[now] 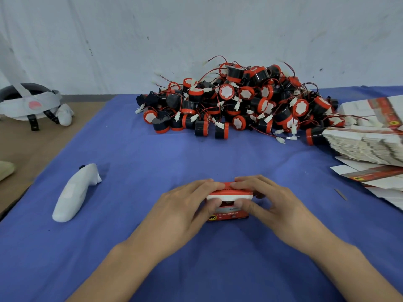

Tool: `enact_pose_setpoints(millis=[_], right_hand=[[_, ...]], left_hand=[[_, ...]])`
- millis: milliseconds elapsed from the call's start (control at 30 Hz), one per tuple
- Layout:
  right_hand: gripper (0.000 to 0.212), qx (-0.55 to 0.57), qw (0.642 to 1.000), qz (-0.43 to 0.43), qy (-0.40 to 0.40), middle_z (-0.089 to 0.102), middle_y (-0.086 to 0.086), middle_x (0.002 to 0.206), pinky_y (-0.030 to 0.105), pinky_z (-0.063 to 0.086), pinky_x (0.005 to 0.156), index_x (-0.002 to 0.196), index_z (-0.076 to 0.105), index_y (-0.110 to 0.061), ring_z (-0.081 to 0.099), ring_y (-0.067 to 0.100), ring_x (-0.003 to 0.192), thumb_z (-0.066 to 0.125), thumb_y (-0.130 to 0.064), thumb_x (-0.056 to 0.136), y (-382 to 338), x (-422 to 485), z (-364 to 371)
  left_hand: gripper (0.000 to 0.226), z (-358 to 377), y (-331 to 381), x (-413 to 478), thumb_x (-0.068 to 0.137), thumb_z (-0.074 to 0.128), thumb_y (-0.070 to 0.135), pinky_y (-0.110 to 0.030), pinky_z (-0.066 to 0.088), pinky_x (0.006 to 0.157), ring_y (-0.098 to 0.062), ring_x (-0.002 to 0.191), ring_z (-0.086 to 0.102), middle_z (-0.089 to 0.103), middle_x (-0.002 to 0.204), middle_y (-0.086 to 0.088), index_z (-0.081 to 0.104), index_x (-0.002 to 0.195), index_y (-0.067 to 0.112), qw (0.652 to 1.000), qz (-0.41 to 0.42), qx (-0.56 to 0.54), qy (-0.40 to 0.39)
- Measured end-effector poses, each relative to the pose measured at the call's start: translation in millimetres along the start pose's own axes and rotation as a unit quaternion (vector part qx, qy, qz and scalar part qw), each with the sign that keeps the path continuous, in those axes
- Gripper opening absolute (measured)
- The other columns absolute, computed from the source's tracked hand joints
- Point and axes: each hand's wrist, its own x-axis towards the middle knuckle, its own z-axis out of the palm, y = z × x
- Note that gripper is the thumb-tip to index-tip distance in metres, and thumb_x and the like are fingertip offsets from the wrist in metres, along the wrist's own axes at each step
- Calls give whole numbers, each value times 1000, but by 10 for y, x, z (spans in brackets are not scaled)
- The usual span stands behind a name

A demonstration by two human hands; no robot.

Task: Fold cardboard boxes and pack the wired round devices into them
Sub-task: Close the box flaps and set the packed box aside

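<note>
Fingers of my left hand and right hand are clamping the small red-and-white cardboard box. Uneven thumb pressure is risking creasing its white flap.

Both arms bare from the frame edge to the wrists — left hand and right hand bare as well. Fingers slim, nails look clipped short, though it's too blurry to swear.
</note>
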Motion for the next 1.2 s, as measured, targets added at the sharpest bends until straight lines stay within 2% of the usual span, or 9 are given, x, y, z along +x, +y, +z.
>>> enact_pose_setpoints(millis=[67,200,367,633,733,900,1100,1200], right_hand=[[26,-1,1000,3,-1,54,-30,131,6,41,89,118,56,-62,55,-5,118,58,-51,95,8,9,6],[27,-11,1000,7,3,53,-30,133,7,42,89,121,57,-59,56,-4,117,57,-52,95,19,-2,7],[29,-19,1000,20,-1,50,-32,136,20,49,92,123,58,-55,54,-3,121,54,-56,94,18,-16,4],[30,-7,1000,14,2,50,-31,137,25,51,94,122,63,-50,60,-6,112,51,-53,95,-7,-40,7],[32,-3,1000,16,-3,49,-33,137,27,53,91,123,63,-49,62,-4,109,50,-55,94,-5,-45,0],[32,-3,1000,13,-7,47,-34,139,21,51,91,123,64,-51,62,-5,110,49,-55,95,11,-57,-2],[34,-44,999,-5,-9,43,-34,145,27,51,97,127,59,-54,57,-5,119,43,-52,98,24,-80,-10],[37,-58,998,-10,-17,40,-34,148,32,52,98,131,58,-53,59,-3,118,43,-52,98,31,-94,-24]], left_hand=[[35,11,-23,1,101,39,49,-15,47,87,2,113,55,58,131,20,52,132,40,1000,-4,-11,3],[39,44,-52,-16,100,40,50,-22,51,92,5,121,53,56,137,20,53,136,44,1000,-3,-19,12],[39,55,-63,-29,100,39,53,-24,51,95,3,124,52,52,142,20,47,138,49,1000,-4,-21,9],[39,58,-78,-36,99,38,56,-32,52,96,0,125,52,47,148,20,50,136,54,1000,-8,-23,-7],[39,50,-82,-38,98,38,56,-31,51,97,1,126,50,45,148,22,50,136,56,1000,-7,-23,-11],[41,41,-90,-42,97,31,60,-30,51,97,3,128,47,42,150,24,45,136,59,1000,0,-16,-19],[42,41,-138,-64,99,29,57,-17,44,93,4,129,43,36,153,24,38,140,60,999,17,6,-42],[42,37,-140,-66,100,31,55,-24,48,95,0,130,44,37,153,21,40,141,57,999,22,10,-46]])
